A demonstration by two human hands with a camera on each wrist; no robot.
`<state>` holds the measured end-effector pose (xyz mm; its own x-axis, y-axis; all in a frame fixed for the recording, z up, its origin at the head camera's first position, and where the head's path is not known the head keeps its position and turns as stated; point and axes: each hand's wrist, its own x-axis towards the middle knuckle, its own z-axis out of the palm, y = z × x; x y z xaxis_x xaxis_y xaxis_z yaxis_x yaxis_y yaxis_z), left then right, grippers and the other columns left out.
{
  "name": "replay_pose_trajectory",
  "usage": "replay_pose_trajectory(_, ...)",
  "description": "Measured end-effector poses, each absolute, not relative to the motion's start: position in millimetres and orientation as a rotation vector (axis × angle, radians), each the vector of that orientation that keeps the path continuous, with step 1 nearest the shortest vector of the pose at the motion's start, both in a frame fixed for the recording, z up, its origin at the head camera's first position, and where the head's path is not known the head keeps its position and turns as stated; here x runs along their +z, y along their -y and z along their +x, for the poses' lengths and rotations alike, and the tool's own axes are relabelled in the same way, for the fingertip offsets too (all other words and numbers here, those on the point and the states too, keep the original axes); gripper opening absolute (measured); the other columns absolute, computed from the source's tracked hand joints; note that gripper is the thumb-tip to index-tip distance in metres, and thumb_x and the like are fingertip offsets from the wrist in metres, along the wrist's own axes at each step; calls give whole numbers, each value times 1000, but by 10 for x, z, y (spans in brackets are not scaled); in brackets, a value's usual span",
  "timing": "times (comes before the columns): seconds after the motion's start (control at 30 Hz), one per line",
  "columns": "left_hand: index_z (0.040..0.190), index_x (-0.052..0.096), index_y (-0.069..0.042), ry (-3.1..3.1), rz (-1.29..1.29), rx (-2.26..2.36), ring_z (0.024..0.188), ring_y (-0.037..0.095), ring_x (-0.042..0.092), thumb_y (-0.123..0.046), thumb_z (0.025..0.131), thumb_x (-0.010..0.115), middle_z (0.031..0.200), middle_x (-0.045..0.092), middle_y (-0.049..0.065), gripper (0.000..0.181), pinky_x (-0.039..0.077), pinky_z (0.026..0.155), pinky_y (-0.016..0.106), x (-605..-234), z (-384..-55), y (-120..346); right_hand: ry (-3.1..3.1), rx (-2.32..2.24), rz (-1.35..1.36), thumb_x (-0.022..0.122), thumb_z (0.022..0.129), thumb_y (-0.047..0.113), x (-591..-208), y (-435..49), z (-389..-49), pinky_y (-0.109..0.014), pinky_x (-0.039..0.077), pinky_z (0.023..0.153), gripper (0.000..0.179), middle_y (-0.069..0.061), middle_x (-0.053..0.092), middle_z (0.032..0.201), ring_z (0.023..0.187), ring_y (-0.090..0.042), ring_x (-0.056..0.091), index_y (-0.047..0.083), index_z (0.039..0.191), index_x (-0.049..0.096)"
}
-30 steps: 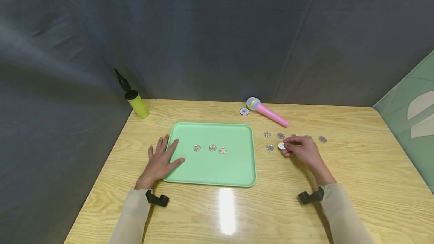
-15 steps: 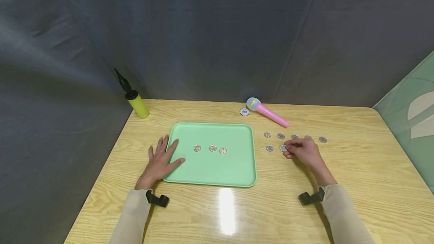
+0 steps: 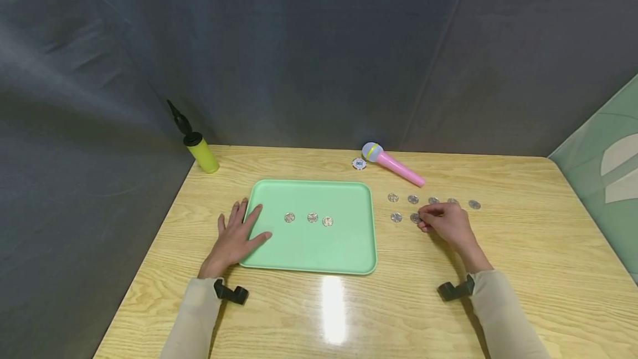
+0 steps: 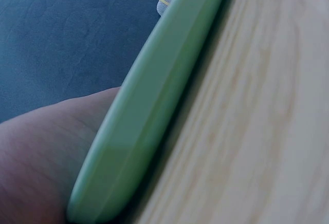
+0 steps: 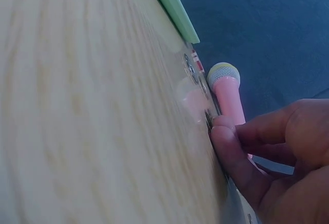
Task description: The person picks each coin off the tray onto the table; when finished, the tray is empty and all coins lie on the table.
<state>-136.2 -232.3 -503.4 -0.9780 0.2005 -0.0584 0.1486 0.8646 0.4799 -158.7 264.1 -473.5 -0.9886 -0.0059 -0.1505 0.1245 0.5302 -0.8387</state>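
My right hand (image 3: 446,223) pinches the edge of a silver coin (image 3: 415,218) between thumb and fingertips, with the coin low at the table surface. In the right wrist view this coin (image 5: 208,118) stands right at the thumb tip. To its left lies another coin (image 3: 396,217), and a row of several more coins (image 3: 413,199) runs just behind. My left hand (image 3: 234,242) rests with spread fingers over the left rim of a mint-green tray (image 3: 309,254). Three coins (image 3: 312,218) lie inside the tray in a rough line.
A pink toy microphone (image 3: 396,167) lies behind the coins, beside a white poker chip (image 3: 359,164). At the back left corner stands a yellow-green hand pump (image 3: 203,155) with a black nozzle. Dark cloth (image 3: 319,60) rises behind the wooden table (image 3: 399,314).
The coin in my right hand has gone from tilted up to lower at the table, and the hand has shifted slightly right and toward me. My left hand stays put.
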Motion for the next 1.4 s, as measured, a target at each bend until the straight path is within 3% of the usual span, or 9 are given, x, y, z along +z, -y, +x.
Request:
replay_pose_trajectory(0.27,160,27,-16,-2933,279,747,157,45,-2,-54,95,59,169,5,22,82,-6,115,75,-5016,-1363,2314,-2641,-1434,113,58,97,1,-4721,-2633,-1588,-20,60,65,25,-28,74,97,67,0,69,-17,112,66)
replay_pose_trajectory(0.8,160,27,-15,-2928,283,753,157,45,-1,-53,95,60,169,5,22,82,-6,115,74,-4998,-1375,2299,-2598,-1502,113,59,99,4,-4581,-2642,-1555,-23,62,69,28,-34,68,110,72,-3,70,-16,119,63)
replay_pose_trajectory(1.4,160,27,-15,-2926,274,764,157,44,-3,-53,95,59,169,4,22,82,-8,116,74,-5011,-1346,2313,-2526,-1627,-39,60,96,1,-4414,-2269,-1601,-25,62,66,28,-33,70,100,68,-4,70,-18,116,64)
